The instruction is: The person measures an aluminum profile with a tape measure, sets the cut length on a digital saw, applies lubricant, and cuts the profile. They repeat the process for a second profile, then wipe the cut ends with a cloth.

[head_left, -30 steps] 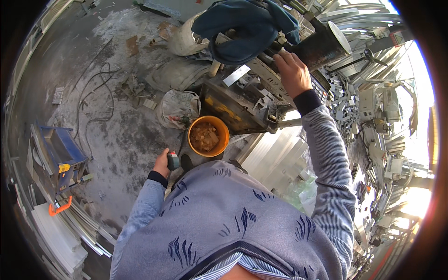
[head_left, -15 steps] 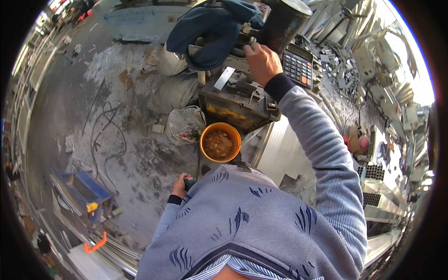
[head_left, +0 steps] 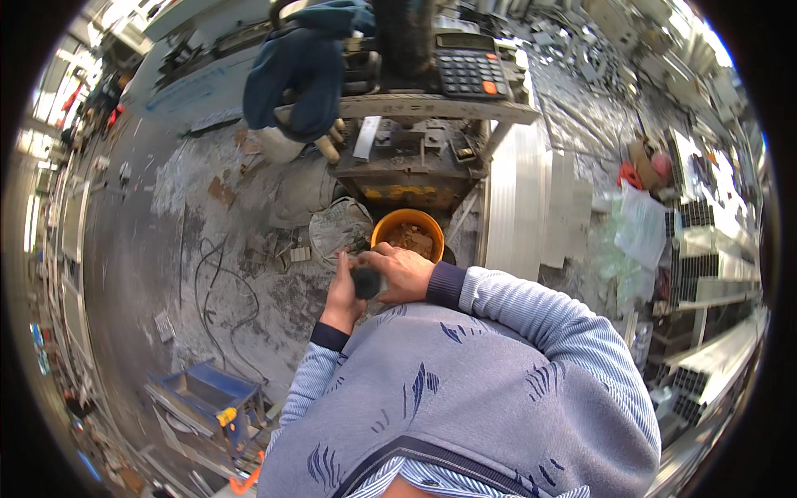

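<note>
Both of my hands meet just in front of my body. My left hand is closed around a dark green, round-ended tool, whose exact kind is blurred and mostly covered. From the other side my right hand reaches over with curled fingers pressed to the top of this tool. Whether a small piece sits between those fingers cannot be seen. Right beyond my hands stands an orange bucket with brown scraps inside, partly covered by my right hand.
A metal stand carries a calculator and a dark cylinder; a blue cloth hangs at its left. A whitish sack lies beside the bucket. Cables cross the floor at left, near a blue metal bench. Long profiles lie right.
My right hand has come back from the top of the stand to the tool. My left hand has lifted the tool up and inward. The view has shifted.
</note>
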A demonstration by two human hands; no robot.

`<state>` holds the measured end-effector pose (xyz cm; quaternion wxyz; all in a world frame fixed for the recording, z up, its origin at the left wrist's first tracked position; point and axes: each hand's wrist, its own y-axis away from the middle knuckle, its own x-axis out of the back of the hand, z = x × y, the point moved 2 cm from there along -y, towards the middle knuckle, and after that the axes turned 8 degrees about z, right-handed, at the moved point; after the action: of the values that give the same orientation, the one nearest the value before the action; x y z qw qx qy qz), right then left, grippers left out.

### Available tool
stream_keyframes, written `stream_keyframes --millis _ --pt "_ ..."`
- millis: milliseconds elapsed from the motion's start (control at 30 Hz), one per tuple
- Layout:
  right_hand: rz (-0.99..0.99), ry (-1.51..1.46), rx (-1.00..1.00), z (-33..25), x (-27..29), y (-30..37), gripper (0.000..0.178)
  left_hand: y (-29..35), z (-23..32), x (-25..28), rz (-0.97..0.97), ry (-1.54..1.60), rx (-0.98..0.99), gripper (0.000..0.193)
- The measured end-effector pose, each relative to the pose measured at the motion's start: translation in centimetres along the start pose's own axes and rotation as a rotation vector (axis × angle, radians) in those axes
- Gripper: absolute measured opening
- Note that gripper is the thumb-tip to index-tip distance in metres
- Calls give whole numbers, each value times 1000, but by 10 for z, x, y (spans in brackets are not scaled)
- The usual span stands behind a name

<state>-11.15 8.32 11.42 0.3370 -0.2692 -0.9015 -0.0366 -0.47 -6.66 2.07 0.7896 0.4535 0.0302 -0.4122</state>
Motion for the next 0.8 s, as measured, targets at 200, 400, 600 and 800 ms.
stream_keyframes --millis 200,400,600,800 --pt "164 79 -165 35 26 42 72 21 -3 -94 -377 -113 -50 61" --pt "233 16 -713 129 38 121 68 20 -9 -77 -142 -261 19 50" --pt "360 -261 -1226 249 26 215 78 31 3 -53 215 -351 -48 37" --pt "446 -420 -1435 351 4 269 73 49 105 -138 184 -685 -746 29"
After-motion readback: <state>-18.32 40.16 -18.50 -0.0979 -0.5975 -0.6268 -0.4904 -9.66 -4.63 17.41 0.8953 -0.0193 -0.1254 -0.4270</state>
